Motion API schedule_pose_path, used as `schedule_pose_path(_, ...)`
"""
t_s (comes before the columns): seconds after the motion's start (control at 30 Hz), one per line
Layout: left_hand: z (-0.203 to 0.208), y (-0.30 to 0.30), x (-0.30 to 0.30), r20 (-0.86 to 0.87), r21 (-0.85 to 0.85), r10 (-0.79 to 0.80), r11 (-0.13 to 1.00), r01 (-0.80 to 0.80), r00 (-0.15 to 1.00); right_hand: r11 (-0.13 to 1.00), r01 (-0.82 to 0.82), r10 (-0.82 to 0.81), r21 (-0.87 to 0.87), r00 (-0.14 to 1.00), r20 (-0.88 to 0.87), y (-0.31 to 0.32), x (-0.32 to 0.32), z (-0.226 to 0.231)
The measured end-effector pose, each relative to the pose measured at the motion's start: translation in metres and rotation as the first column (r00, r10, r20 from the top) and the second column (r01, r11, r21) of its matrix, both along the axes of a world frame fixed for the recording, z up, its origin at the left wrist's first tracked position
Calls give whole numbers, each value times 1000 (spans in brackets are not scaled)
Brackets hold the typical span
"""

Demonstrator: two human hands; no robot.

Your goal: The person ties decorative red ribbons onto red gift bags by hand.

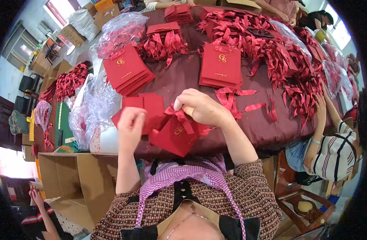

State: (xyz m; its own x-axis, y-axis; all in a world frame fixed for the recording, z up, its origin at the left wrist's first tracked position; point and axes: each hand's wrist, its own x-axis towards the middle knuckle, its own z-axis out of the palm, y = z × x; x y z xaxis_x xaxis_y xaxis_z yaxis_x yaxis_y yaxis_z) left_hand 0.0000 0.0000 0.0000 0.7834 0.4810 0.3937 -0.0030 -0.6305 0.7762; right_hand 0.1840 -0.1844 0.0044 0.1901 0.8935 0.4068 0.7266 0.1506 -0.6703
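A small red paper gift bag (176, 138) with gold print hangs tilted at the table's front edge. My right hand (203, 108) pinches the red ribbon bow (179, 116) at its top; a white covering shows on one fingertip and a yellowish one on another. My left hand (131, 124) is raised to the left of the bag, apart from it, with its fingers curled together. Whether anything is between those fingers cannot be made out. Behind my left hand lie plain red bags (152, 105). Loose red ribbons (230, 102) lie beyond my right wrist.
Stacks of red bags stand at the left (127, 70) and right (221, 66) on the dark red tablecloth (179, 76). Heaps of ribboned bags (239, 32) fill the far right. Clear plastic (97, 106) lies left, above an open cardboard box (67, 176). A co-worker in stripes (331, 154) sits right.
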Motion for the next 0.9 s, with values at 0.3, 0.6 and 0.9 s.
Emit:
schedule_pose_path(0.3, -12, -25, -3, -133, 22, -306, 950, 312, 943, 991, 83, -75, 102, 994, -81, 11, 7, -22)
schedule_pose_path(0.6, -27, -20, 7, -102, 353, 28, 936, 10, 994, 958, 279, -284, -69, 954, -99, -28, 7, -32)
schedule_pose_path(0.9, -28, -19, 13, -151, 300, 7, 953, 39, 989, 881, 443, -397, -166, 883, 249, -58, -18, -67)
